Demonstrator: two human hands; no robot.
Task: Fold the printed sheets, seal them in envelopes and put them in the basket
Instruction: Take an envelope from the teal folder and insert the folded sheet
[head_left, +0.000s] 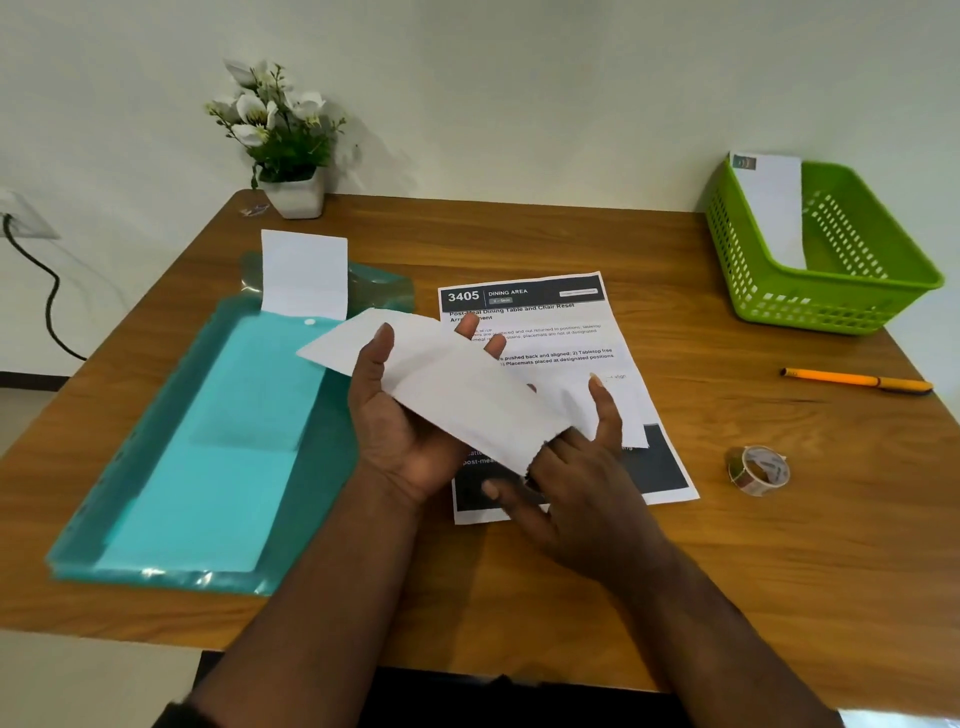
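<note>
The envelope (441, 384) is held up over the printed sheet (566, 364), which is lying flat on the table (779, 545). It's cradled in the left hand (405, 415), thumb curled over the top and fingers underneath. The right hand (576, 483) is at the open end, fingers spread; whether anything is pinched there can't be told. Paper this thin is light and floppy, and gets creased easily, so it's probably best taken by the edges. One envelope is already parked in the basket (841, 306).
</note>
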